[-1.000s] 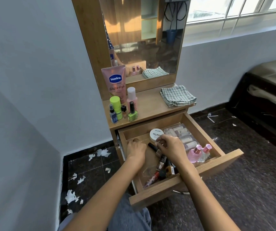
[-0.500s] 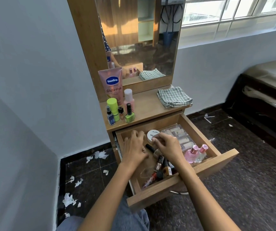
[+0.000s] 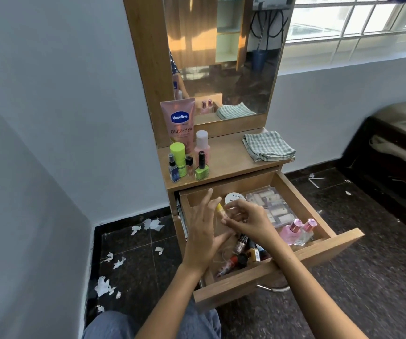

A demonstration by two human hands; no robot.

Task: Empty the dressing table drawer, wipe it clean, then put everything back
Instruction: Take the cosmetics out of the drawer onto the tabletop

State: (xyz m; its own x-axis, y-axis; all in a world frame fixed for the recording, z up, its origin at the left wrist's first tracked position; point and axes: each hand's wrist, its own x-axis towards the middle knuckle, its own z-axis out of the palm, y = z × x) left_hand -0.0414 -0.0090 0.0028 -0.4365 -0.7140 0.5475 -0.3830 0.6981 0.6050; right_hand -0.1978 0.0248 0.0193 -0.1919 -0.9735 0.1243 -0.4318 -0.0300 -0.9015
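The wooden drawer point(image 3: 331, 250) of the dressing table is pulled out. In it lie a white round jar point(image 3: 233, 197), a clear box of rollers point(image 3: 270, 206), two pink perfume bottles point(image 3: 296, 231) and several nail polish bottles and tubes point(image 3: 242, 254). My right hand point(image 3: 250, 222) hovers over the drawer and pinches a small yellow-capped bottle point(image 3: 221, 211). My left hand point(image 3: 203, 233) is beside it, fingers spread, palm turned toward the bottle. A folded checked cloth point(image 3: 268, 146) lies on the table top.
On the table top's left stand a Vaseline tube point(image 3: 179, 121), a pink bottle point(image 3: 202, 145), a green-capped bottle point(image 3: 178, 157), a blue spray point(image 3: 173, 168) and a green nail polish point(image 3: 201, 167). The mirror point(image 3: 221, 57) is behind. Paper scraps point(image 3: 104, 286) litter the floor. A bed point(image 3: 405, 143) is at the right.
Both hands rose from the drawer's bottom. My right hand has lifted out a small yellow-capped bottle, and my left hand has spread its fingers beside it.
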